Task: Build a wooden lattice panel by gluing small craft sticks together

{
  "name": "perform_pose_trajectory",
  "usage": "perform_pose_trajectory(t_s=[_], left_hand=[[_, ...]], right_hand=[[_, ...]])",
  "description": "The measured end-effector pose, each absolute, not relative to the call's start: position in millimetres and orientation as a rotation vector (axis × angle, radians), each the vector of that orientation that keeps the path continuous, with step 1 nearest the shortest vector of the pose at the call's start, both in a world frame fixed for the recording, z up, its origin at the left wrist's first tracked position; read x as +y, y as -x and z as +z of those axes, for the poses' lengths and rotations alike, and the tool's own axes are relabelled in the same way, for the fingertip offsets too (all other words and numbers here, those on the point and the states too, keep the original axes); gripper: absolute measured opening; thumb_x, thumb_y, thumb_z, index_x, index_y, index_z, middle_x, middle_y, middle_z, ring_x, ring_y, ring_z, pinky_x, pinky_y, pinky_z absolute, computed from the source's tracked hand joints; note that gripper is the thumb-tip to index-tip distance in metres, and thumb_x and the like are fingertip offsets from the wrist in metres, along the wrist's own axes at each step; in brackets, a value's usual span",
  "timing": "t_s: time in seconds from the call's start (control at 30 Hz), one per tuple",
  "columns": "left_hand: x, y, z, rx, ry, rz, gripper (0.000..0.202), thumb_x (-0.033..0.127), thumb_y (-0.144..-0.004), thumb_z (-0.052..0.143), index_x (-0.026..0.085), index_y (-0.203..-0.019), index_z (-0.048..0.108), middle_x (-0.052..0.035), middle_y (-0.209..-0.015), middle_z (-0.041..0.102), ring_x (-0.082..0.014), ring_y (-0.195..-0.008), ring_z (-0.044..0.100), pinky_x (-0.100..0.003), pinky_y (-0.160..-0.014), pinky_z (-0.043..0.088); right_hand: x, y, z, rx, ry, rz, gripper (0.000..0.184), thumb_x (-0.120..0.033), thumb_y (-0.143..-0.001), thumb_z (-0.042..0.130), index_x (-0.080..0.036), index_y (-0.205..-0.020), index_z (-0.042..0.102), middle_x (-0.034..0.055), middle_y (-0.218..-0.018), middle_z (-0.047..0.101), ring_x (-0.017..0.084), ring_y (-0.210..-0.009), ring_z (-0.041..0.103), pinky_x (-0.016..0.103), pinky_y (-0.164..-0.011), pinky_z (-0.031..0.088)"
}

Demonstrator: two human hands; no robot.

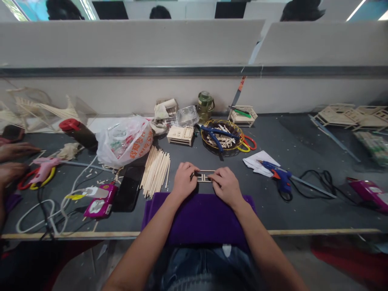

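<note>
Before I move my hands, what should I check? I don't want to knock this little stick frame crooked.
1. Both hands at the stick frame: ok; left hand at its left end, right hand at its right.
2. Frame clear of the purple cloth: ok, it lies just beyond.
3. Frame joints firm: cannot tell.
4. Loose sticks close by: ok, piled left of the left hand.
5. Blue glue gun hot: cannot tell.
6. Table free of scraps: not ok, bits lie scattered at left.

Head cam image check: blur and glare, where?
Head view: bright streaks near both top corners; head view: wooden frames at far right look smeared; head view: left hand, right hand and stick bundle read clearer.
</note>
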State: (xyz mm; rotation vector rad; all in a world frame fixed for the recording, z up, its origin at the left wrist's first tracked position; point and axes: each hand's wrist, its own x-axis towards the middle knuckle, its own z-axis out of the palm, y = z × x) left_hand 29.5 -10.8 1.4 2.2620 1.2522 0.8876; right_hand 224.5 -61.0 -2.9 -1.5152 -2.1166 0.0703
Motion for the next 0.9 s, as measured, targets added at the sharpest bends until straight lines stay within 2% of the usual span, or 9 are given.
perform_pose_trajectory(t_s=[0.17, 0.37, 0.47, 0.57, 0.73, 0.8, 0.9], left_hand=[[-13, -31, 4, 1.249, -2.301, 0.883, 0.027, 0.003, -0.076, 0.051, 0.020, -0.091, 0.066, -0.0047, -0.092, 0.061, -0.0217, -0.091, 0.050, -0.035, -0.081, 0.043], [-15, -32, 5, 1.260, -2.332, 0.875, 0.026, 0.004, -0.077, 0.052, 0.020, -0.092, 0.066, -0.0047, -0.093, 0.061, -0.0222, -0.092, 0.050, -0.035, -0.082, 0.043], [-13, -31, 3, 1.260, -2.322, 0.903, 0.021, 0.007, -0.081, 0.054, 0.020, -0.093, 0.066, -0.0046, -0.093, 0.062, -0.0217, -0.092, 0.051, -0.035, -0.082, 0.043], [-11, -30, 2, 1.250, -2.299, 0.953, 0.013, 0.017, -0.089, 0.053, 0.020, -0.090, 0.066, -0.0039, -0.089, 0.064, -0.0204, -0.088, 0.052, -0.033, -0.081, 0.042], [-9, -29, 3, 1.166, -2.249, 1.011, 0.026, 0.029, -0.095, 0.048, 0.020, -0.076, 0.062, -0.0013, -0.075, 0.063, -0.0176, -0.079, 0.052, -0.030, -0.074, 0.039], [-8, -29, 3, 1.137, -2.239, 1.027, 0.026, 0.029, -0.095, 0.050, 0.020, -0.074, 0.061, -0.0008, -0.074, 0.063, -0.0170, -0.078, 0.053, -0.029, -0.074, 0.039], [-6, -30, 0, 1.154, -2.205, 1.073, 0.022, 0.026, -0.093, 0.052, 0.020, -0.074, 0.062, -0.0003, -0.075, 0.063, -0.0164, -0.078, 0.053, -0.029, -0.075, 0.040]], right_hand=[[-61, -224, -5, -2.194, 1.505, 0.049, 0.023, -0.014, -0.086, 0.056, -0.023, -0.097, 0.073, 0.0068, -0.087, 0.059, 0.022, -0.088, 0.047, 0.034, -0.076, 0.038], [-61, -228, -5, -1.886, 1.442, 0.106, 0.023, -0.019, -0.093, 0.048, -0.020, -0.103, 0.069, 0.0061, -0.089, 0.063, 0.020, -0.088, 0.051, 0.033, -0.080, 0.042], [-62, -232, -3, -1.740, 1.461, 0.131, 0.017, -0.025, -0.094, 0.050, -0.021, -0.092, 0.067, 0.0042, -0.086, 0.066, 0.019, -0.085, 0.054, 0.032, -0.080, 0.042], [-63, -235, -3, -1.677, 1.539, 0.135, 0.021, -0.029, -0.094, 0.050, -0.022, -0.080, 0.063, 0.0022, -0.078, 0.064, 0.018, -0.079, 0.053, 0.030, -0.074, 0.040], [-63, -237, -5, -1.699, 1.637, 0.100, 0.036, -0.037, -0.097, 0.044, -0.022, -0.066, 0.055, 0.0017, -0.066, 0.055, 0.018, -0.070, 0.050, 0.030, -0.066, 0.035], [-63, -237, -6, -1.748, 1.572, 0.121, 0.032, -0.037, -0.096, 0.048, -0.022, -0.070, 0.059, 0.0025, -0.070, 0.059, 0.018, -0.073, 0.051, 0.030, -0.069, 0.037], [-62, -240, -10, -1.846, 1.471, 0.139, 0.019, -0.033, -0.092, 0.054, -0.023, -0.085, 0.068, 0.0040, -0.083, 0.065, 0.020, -0.084, 0.053, 0.031, -0.077, 0.040]])
